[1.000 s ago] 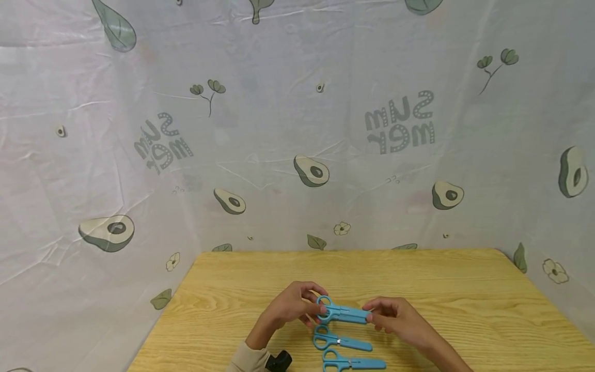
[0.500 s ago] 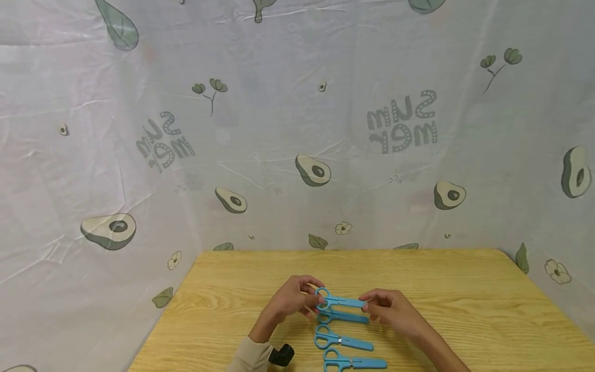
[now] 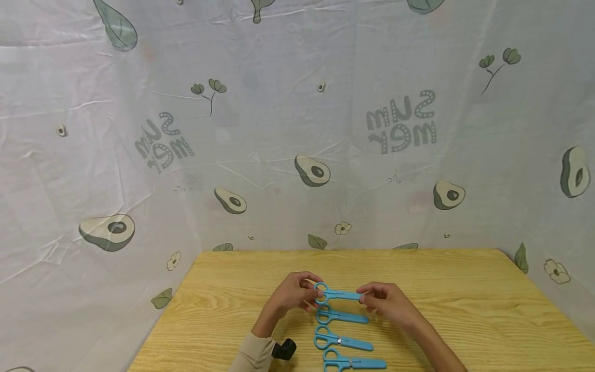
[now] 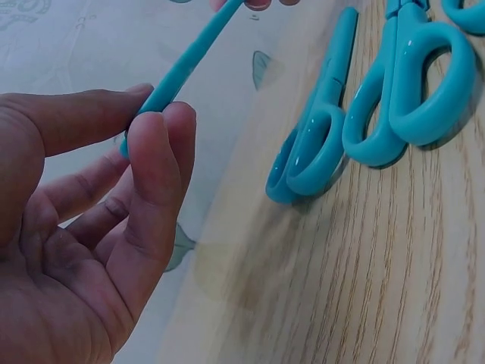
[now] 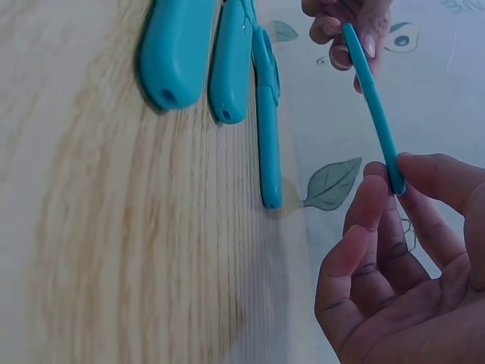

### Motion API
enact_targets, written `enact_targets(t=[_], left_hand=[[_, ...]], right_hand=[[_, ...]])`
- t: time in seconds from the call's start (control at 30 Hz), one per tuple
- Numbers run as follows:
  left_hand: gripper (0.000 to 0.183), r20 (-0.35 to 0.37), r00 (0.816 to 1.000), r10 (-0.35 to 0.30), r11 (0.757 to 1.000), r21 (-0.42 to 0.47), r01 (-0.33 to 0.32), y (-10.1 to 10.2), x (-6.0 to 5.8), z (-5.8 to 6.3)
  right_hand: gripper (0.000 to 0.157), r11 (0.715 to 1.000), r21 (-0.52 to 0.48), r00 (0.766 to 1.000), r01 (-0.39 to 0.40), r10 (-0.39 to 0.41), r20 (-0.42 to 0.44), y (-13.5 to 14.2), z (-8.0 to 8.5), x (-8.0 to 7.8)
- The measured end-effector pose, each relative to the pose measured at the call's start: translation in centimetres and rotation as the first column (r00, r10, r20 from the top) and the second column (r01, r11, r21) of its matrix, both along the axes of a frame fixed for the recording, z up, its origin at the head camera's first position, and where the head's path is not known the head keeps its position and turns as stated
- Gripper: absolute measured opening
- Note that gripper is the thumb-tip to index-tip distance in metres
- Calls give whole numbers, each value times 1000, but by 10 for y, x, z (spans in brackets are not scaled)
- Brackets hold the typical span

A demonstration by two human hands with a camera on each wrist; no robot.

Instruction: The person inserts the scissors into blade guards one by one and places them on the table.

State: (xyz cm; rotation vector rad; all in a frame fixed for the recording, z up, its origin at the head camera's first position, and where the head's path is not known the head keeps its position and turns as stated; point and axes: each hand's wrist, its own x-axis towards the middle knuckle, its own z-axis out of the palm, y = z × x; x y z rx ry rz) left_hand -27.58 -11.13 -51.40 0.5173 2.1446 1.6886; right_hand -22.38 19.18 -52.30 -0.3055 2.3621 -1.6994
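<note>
Both hands hold one pair of blue scissors point(image 3: 341, 295) by its two ends, above the wooden table. My left hand point(image 3: 294, 293) pinches the handle loops between thumb and fingers. The sheathed blade tip is pinched by my right hand point(image 3: 383, 302). Seen edge-on in the right wrist view, these scissors point(image 5: 373, 98) look thin and stand clear of the tabletop. Closest to them lies a second pair of scissors point(image 3: 344, 315), flat on the table. Two more pairs, the middle scissors point(image 3: 346, 341) and the nearest scissors point(image 3: 355, 363), lie below it in a row, loops to the left.
The wood-grain table point(image 3: 232, 310) reaches back to a pale curtain point(image 3: 260, 129) printed with avocados and leaves. A black device point(image 3: 284, 349) sits at the left sleeve point(image 3: 253, 352), left of the scissors row.
Both hands have lifted one pair of scissors away from the second pair it overlapped and carried it toward the back of the table. The other scissors stay where they were.
</note>
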Motion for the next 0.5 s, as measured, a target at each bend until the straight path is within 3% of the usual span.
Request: enact_targets(t=[0.5], left_hand=[[31,19,1000,15,1000,22,-15,3,-19,-10]], right_hand=[[38,999,-23,1000,24,-24,3,-2,-1,-12]])
